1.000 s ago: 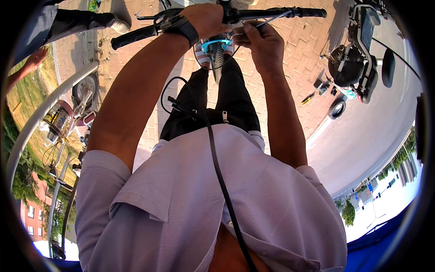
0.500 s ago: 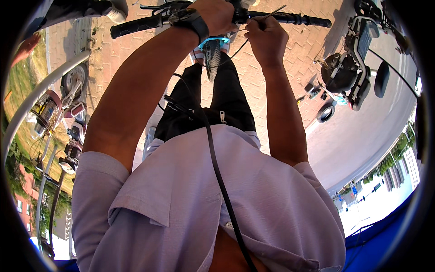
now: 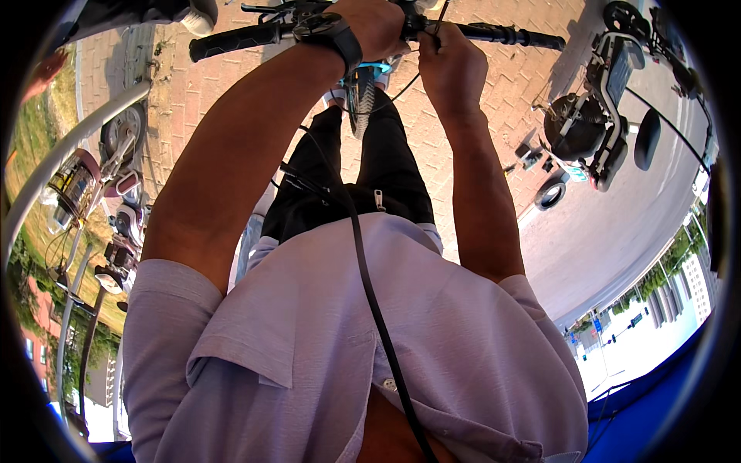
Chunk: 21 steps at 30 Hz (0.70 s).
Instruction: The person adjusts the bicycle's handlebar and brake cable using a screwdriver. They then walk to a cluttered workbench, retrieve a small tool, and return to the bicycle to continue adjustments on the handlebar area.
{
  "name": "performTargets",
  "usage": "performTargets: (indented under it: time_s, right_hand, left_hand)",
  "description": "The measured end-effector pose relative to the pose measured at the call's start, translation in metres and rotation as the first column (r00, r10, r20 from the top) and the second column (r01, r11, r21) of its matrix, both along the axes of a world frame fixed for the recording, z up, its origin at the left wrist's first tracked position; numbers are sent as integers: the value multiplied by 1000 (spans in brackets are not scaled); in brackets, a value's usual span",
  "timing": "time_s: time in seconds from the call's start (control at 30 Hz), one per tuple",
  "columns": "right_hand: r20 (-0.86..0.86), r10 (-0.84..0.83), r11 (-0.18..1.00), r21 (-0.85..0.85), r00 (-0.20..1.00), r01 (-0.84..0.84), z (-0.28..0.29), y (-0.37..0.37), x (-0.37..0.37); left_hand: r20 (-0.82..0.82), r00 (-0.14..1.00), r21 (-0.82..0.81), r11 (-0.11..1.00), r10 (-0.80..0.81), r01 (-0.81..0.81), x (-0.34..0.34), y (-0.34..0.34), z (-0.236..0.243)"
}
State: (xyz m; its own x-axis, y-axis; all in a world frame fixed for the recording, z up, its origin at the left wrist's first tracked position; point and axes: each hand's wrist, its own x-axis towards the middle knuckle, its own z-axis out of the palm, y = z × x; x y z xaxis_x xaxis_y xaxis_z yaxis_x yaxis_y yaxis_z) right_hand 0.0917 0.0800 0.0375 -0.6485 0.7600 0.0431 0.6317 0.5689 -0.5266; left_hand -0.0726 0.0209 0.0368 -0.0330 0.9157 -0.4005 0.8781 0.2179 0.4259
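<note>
A bicycle handlebar (image 3: 513, 35) with dark grips crosses the top of the head view. My left hand (image 3: 374, 29), below a dark wristwatch (image 3: 328, 38), is curled at the middle of the bar; what its fingers hold is hidden. Just right of it, my right hand (image 3: 454, 65) is closed in a pinch on a thin dark cable (image 3: 442, 14). One end sticks up past the bar, while a thin dark line runs down-left from the fist. Under my hands is the knobby front tire (image 3: 360, 104), with a light-blue part (image 3: 374, 68) above it, between my legs.
A motorbike (image 3: 598, 116) stands at right, with a loose small tire (image 3: 550, 194) and several small items on the paving nearby. On the left are a grey metal rail (image 3: 77, 143) and parked two-wheelers (image 3: 123, 139). Another person's shoe (image 3: 199, 18) shows at upper left.
The cable's upper end has swung from leaning right to standing nearly upright. My right hand has turned slightly and shifted a little left; my left hand stays at the bar.
</note>
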Motion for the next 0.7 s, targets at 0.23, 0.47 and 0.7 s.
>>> performTargets:
  time_s: [0.23,0.47,0.7]
  right_hand:
    - [-32,8,987,-161,999,-13,0,10,5]
    - [-40,150,987,65,988,-148,41,28,-10]
    - [-62,19,998,-63,998,-23,44,27,-16]
  left_hand:
    - [-6,1000,-33,999,-15,15,1,2,1]
    - [-68,997,-43,999,-27,24,2,0,-1]
    - [-86,995,-29,999,-40,38,4,1,0]
